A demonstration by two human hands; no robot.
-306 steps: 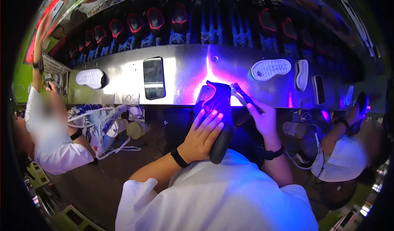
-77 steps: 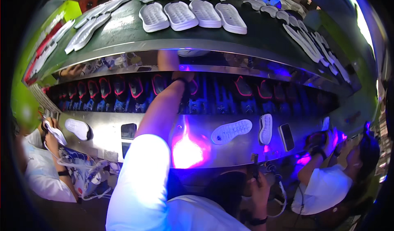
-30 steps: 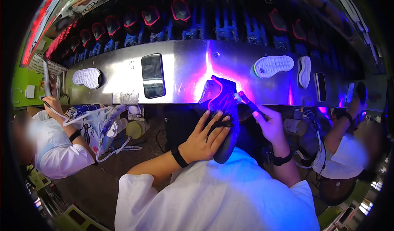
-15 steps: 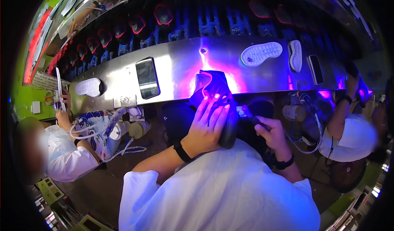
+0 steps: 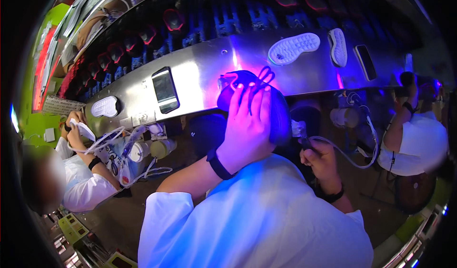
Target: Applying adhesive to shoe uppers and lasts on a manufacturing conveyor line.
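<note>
Left hand point(image 5: 248, 132) in a flat-fingered grasp of one dark shoe point(image 5: 280, 116), right hand point(image 5: 320, 159) tight round one brush point(image 5: 298, 129) (two phones point(image 5: 165, 90) beyond)

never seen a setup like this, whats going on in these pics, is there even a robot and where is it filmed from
There is no robot here, just a person using bare hands. The view comes from the left of two wide fisheye cameras worn on the head, looking down, so straight edges look bent.

The person's left hand lies over a dark shoe with red edging; whether it grips underneath is hidden. The right hand holds a brush-like tool with a pale head.

On the metal bench lie white shoe soles, a phone on the left and another on the right. Co-workers sit on both sides.
</note>
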